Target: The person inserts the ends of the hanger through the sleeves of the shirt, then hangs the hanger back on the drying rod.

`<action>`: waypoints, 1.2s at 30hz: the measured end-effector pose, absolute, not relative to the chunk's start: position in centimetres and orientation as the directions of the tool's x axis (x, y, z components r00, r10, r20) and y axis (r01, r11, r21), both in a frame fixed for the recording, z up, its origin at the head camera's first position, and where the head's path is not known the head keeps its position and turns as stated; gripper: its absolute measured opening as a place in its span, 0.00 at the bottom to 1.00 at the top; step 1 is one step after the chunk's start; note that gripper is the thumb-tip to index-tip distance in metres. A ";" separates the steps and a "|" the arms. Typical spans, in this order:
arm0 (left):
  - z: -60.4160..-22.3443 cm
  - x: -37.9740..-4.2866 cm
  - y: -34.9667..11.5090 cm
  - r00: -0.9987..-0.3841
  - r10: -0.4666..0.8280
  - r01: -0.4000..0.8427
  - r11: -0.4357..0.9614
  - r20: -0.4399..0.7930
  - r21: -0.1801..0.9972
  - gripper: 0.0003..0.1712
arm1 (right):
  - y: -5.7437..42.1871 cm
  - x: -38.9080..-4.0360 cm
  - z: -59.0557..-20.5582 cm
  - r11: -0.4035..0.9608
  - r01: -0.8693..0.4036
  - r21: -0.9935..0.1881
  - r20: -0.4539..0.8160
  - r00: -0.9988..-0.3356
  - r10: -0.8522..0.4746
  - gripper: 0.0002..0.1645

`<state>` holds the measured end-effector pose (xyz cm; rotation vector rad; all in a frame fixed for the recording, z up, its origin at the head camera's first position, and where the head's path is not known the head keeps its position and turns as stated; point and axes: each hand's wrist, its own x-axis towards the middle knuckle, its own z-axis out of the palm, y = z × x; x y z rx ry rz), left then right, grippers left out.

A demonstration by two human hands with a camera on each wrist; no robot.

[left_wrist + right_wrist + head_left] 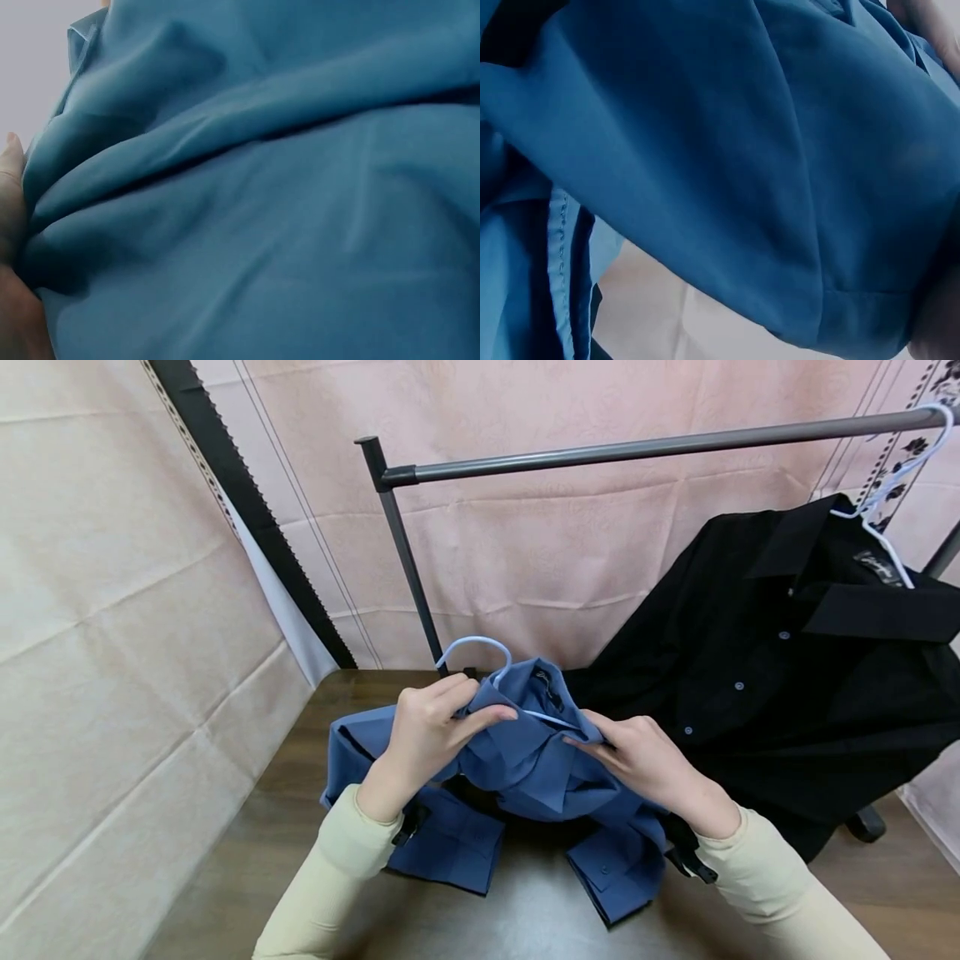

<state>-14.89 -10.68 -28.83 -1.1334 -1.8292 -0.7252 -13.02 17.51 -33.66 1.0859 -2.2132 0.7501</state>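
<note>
A blue long-sleeved shirt (525, 777) is bunched up over the table, its two cuffs hanging toward the front. Inside its collar sits a light blue hanger (480, 642), the hook rising above the left side of the collar. My left hand (431, 722) pinches the left side of the collar, thumb in front, close to the hook's base. With my right hand (645, 756) I grip the collar's right edge beside the hanger's arm. Blue fabric (262, 210) fills the left wrist view, with part of the hand at its left edge. Folds of the shirt (727, 172) cover most of the right wrist view.
A dark metal clothes rack (600, 456) stands behind the shirt. On its right end a black shirt (750, 668) hangs from another light blue hanger (892, 485), close to my right hand. The wooden table (247, 868) ends at pale curtains (135, 610) on the left.
</note>
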 end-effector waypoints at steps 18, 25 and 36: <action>-27.4 -15.4 -16.0 -0.261 0.359 0.824 0.566 0.896 0.013 0.41 | 19.5 -12.7 -33.2 0.467 -0.831 -0.301 0.764 -0.503 -0.404 0.26; -27.5 -15.9 -18.8 -0.264 0.444 0.850 0.527 0.856 -0.011 0.33 | 20.9 -12.0 -32.8 0.451 -0.811 -0.372 0.737 -0.553 -0.387 0.24; -28.7 -16.5 -20.3 -0.210 0.545 0.879 0.468 0.812 -0.087 0.33 | 20.9 -11.9 -32.5 0.438 -0.830 -0.345 0.752 -0.523 -0.400 0.26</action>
